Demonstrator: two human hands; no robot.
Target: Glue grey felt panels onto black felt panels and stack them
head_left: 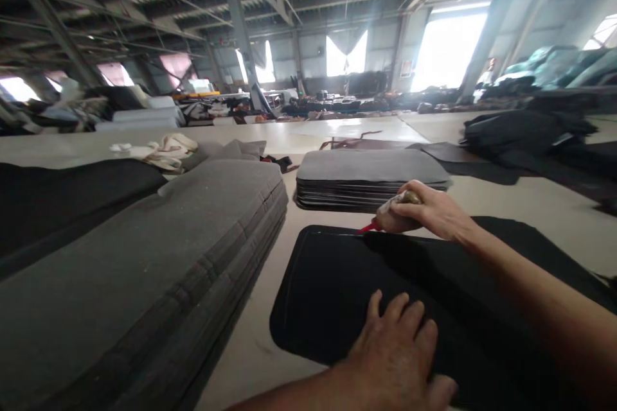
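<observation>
Your right hand held bottle, nozzle at black panel, twelve-o'clock edge; left hand spread wide. Apparently edge-tracing; next stroke needed steadiness.

We find no words, brands or numbers that can be read; between one and two o'clock, on the far wall, we see a small pale sheet with reddish marks, perhaps a sign, too small and blurred for us to make out; between three and four o'clock, on the bottle with a red nozzle, we notice a whitish patch, possibly a label, its markings unreadable to us
</observation>
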